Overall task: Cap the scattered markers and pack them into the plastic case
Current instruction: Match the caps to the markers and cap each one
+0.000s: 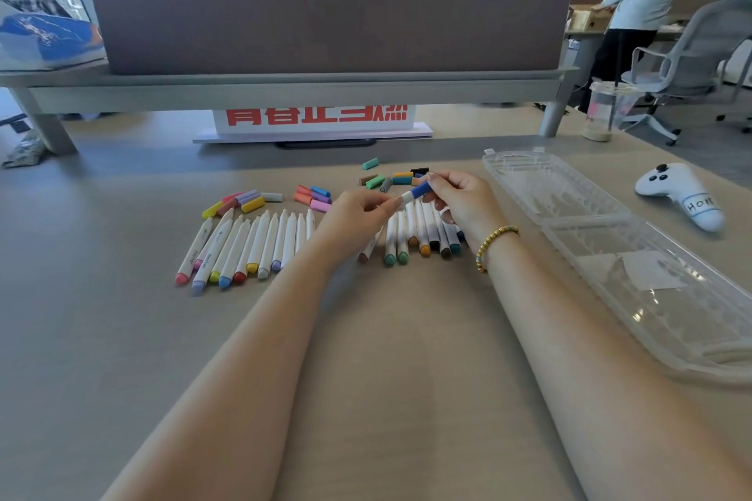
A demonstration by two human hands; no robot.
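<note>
My left hand [358,216] pinches the white barrel of a marker [407,197] held above the desk. At that marker's tip sits a blue cap [421,190], which my right hand [460,199] pinches between thumb and fingers. Several uncapped white markers [252,244] lie in a row on the desk, with more markers [423,232] under my hands. Loose coloured caps lie behind them in clusters: one group of caps [248,201] at the left, other caps [315,197] in the middle, further caps [386,179] behind my hands. The clear plastic case [610,248] lies open at the right, with no markers inside.
A white game controller [683,195] lies right of the case. A plastic cup [602,110] stands at the back right. A sign with red characters [317,118] sits under the grey desk divider [325,4]. An office chair [691,61] and people stand at the far right.
</note>
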